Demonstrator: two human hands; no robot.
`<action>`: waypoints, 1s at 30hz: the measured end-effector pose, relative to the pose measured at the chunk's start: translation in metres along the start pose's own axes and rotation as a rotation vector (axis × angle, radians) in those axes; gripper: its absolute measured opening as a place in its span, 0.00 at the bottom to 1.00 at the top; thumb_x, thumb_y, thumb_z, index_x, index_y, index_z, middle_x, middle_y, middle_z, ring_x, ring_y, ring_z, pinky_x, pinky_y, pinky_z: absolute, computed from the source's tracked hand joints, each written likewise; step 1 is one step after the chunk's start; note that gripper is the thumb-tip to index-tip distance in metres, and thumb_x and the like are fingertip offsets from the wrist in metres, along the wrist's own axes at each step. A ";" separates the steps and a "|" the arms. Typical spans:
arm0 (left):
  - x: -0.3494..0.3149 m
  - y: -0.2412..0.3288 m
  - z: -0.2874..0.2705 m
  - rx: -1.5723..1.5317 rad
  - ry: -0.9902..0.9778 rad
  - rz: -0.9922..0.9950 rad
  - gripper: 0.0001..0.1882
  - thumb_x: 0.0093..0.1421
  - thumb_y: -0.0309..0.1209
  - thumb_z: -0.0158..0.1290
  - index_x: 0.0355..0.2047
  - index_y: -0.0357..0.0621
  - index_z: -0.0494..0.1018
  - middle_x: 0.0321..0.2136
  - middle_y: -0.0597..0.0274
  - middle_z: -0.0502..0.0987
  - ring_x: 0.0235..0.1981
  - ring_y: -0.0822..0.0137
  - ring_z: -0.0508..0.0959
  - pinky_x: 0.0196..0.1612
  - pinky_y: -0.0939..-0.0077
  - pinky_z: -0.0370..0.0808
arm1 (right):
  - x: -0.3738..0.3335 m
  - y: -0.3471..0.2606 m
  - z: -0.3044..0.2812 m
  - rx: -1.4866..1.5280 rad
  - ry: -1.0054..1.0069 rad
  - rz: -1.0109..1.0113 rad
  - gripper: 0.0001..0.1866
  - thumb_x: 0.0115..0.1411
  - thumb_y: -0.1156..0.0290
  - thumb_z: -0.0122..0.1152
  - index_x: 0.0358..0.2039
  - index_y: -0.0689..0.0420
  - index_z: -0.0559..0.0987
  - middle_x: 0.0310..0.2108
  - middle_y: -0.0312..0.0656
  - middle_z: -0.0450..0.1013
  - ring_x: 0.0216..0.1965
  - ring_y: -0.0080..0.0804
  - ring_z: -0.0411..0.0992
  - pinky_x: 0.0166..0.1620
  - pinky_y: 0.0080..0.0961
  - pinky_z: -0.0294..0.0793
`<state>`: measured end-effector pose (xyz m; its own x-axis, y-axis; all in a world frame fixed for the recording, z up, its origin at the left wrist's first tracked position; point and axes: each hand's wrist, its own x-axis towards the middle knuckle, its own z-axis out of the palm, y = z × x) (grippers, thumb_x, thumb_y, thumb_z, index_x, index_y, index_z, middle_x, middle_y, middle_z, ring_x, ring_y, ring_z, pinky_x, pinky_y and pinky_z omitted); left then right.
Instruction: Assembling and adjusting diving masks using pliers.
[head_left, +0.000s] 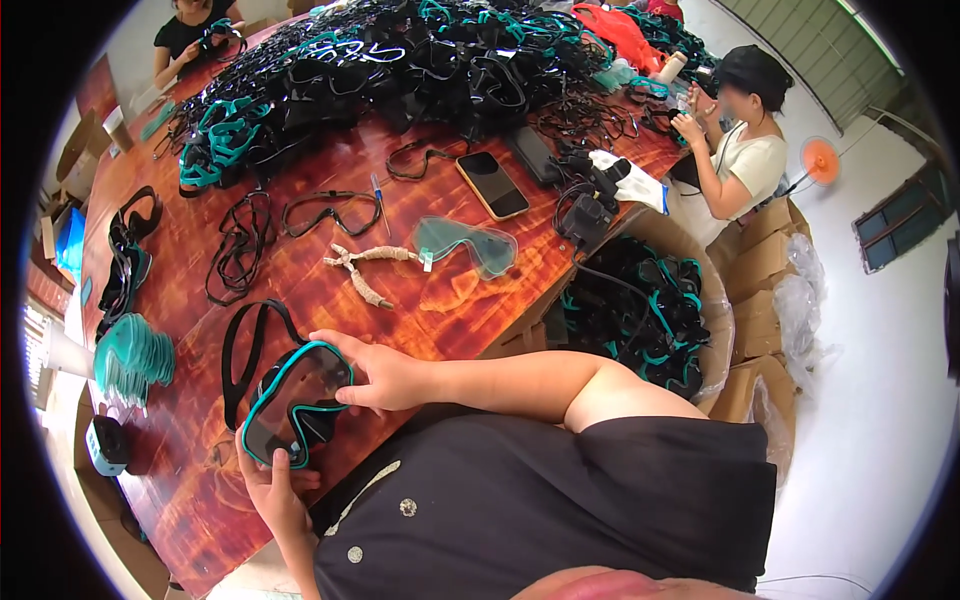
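Observation:
Near the table's front edge, a swim-style goggle with a clear lens, teal rim and black strap is between both my hands. My right hand pinches its upper right end, thumb on the lens side. My left hand grips its lower left end with the fingers at the rim. Beyond the goggle lie pliers with wrapped handles and a loose greenish lens with a small white tab. A dark goggle frame and a thin blue-handled tool lie farther back.
A large heap of black and teal goggles covers the far table. A stack of teal lenses is at the left edge, a phone at centre. Right of the table stands a box of goggle parts. Two people work beyond.

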<state>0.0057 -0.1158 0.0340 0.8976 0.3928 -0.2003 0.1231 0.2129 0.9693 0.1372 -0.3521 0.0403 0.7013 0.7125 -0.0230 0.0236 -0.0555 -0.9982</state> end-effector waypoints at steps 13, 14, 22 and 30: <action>-0.002 -0.003 0.004 0.015 0.037 0.050 0.33 0.67 0.30 0.54 0.69 0.50 0.55 0.40 0.58 0.76 0.15 0.69 0.76 0.14 0.81 0.73 | -0.002 0.007 0.003 0.074 -0.008 0.026 0.45 0.62 0.78 0.57 0.73 0.45 0.44 0.33 0.39 0.73 0.23 0.21 0.71 0.23 0.21 0.73; -0.003 -0.001 0.006 0.014 0.038 0.052 0.33 0.67 0.30 0.54 0.69 0.50 0.55 0.40 0.58 0.76 0.15 0.69 0.76 0.14 0.81 0.73 | -0.001 0.011 0.003 0.073 -0.009 0.024 0.45 0.62 0.78 0.57 0.73 0.45 0.44 0.33 0.39 0.73 0.23 0.21 0.71 0.23 0.21 0.73; -0.008 -0.002 0.008 0.075 0.032 0.078 0.33 0.68 0.30 0.54 0.70 0.51 0.54 0.40 0.59 0.75 0.16 0.70 0.76 0.16 0.82 0.73 | -0.003 0.006 0.012 -0.144 0.134 -0.185 0.40 0.63 0.69 0.60 0.72 0.46 0.51 0.44 0.45 0.76 0.28 0.30 0.74 0.37 0.32 0.76; -0.008 0.006 0.006 0.038 -0.027 -0.002 0.34 0.66 0.28 0.55 0.69 0.47 0.55 0.39 0.59 0.75 0.17 0.70 0.77 0.18 0.80 0.75 | 0.146 -0.041 -0.110 -0.941 0.401 -0.151 0.16 0.60 0.59 0.58 0.33 0.58 0.85 0.35 0.54 0.80 0.40 0.50 0.79 0.43 0.43 0.78</action>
<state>0.0021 -0.1231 0.0427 0.9085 0.3677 -0.1985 0.1402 0.1792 0.9738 0.3169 -0.3228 0.0839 0.8268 0.4814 0.2909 0.5574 -0.6325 -0.5378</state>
